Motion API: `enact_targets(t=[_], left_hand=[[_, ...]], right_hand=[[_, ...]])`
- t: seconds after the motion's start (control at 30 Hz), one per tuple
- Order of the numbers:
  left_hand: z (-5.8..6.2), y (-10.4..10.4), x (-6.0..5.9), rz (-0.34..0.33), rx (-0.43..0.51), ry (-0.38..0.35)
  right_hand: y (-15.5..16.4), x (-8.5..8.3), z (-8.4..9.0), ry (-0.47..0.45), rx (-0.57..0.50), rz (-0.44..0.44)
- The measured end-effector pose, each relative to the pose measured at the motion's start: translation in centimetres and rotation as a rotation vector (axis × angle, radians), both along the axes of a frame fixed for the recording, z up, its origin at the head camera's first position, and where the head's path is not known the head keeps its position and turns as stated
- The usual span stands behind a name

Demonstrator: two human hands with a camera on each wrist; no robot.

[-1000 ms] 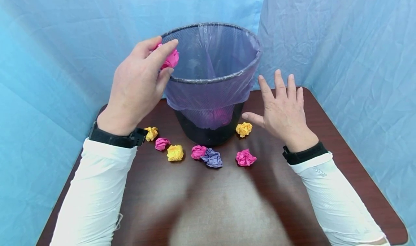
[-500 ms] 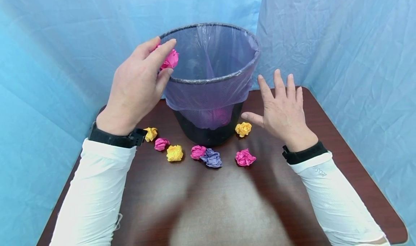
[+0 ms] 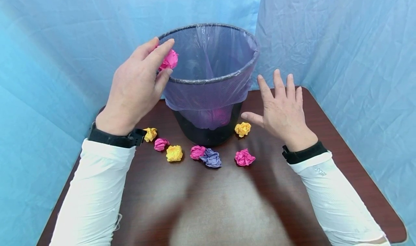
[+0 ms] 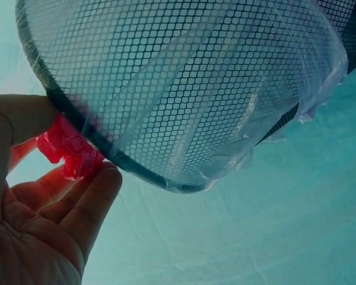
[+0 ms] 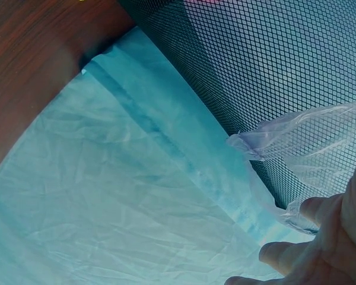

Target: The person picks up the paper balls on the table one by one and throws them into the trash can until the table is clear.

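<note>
My left hand [image 3: 134, 85] pinches a pink paper ball [image 3: 169, 60] at the bin [image 3: 211, 82] rim. My right hand [image 3: 282, 110] hovers beside the bin, fingers spread, empty.

It looked like a staged recording booth rather than a lived-in room: wrinkled blue cloth [image 3: 341, 40] hung as a backdrop close round a small dark wooden table [image 3: 227, 202], which bore only a lined mesh wastebasket [image 3: 211, 94] and crumpled paper balls [image 3: 211, 157].

Crumpled paper balls (yellow [image 3: 174, 153], pink [image 3: 245, 157], purple [image 3: 212, 158]) lie on the brown table [image 3: 227, 202], blue cloth [image 3: 341, 40] behind
</note>
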State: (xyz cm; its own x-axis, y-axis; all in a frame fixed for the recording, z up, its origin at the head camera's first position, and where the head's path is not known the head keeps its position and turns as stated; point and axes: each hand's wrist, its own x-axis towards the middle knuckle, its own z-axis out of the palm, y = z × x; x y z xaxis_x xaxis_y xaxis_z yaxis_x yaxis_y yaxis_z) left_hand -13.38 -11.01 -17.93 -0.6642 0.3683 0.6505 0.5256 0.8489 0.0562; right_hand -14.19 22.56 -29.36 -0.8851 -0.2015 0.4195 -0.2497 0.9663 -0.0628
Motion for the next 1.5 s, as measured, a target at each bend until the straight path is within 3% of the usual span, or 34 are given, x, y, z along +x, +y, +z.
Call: enact_targets(t=[0.33, 1.5], left_hand=[[-0.17, -0.07, 0.15, 0.003, 0.004, -0.018], [-0.91, -0.43, 0.29, 0.023, 0.027, 0.056]], right_hand=[[0.02, 0.08, -0.05, -0.012, 0.001, -0.008], [0.27, 0.36, -0.49, -0.032, -0.012, -0.009]])
